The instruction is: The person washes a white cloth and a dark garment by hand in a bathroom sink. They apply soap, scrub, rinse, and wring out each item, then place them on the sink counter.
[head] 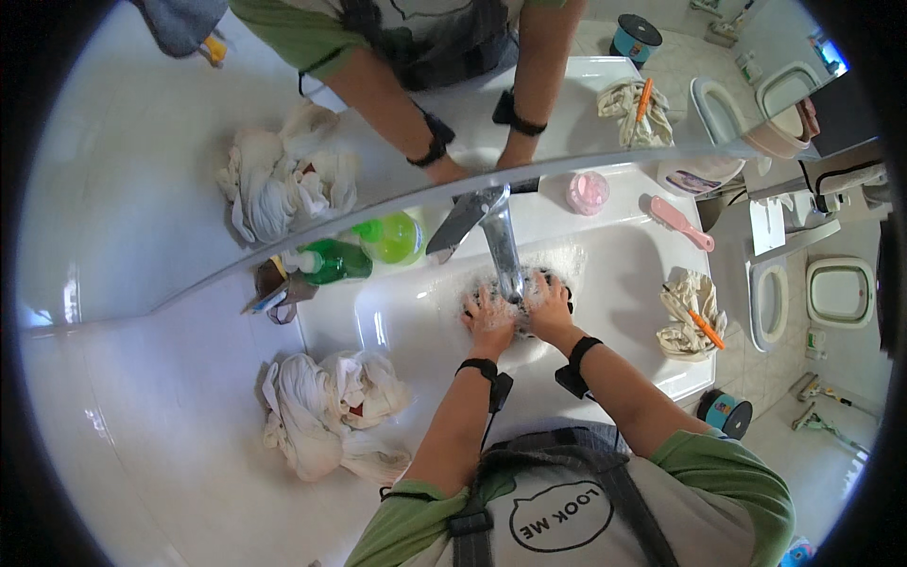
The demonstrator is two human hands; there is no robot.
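Observation:
Both my hands are down in the basin of a white washbasin (397, 326), under a chrome faucet (504, 248). Foam or splashing water surrounds them. My left hand (490, 315) lies left of the spout with its fingers spread. My right hand (550, 305) is just right of the spout, fingers spread and bent. Beneath and between both hands shows a dark object (569, 294), mostly hidden by hands and foam; its kind cannot be told. Black bands with small boxes sit on both wrists.
Green pump bottle (336, 262), lime bottle (393, 239), pink jar (588, 193) and pink brush (682, 223) stand along the back. A cloth (691, 319) with an orange-handled tool (706, 329) lies right; white bundled bags (319, 411) left. A mirror (177, 177) rises behind.

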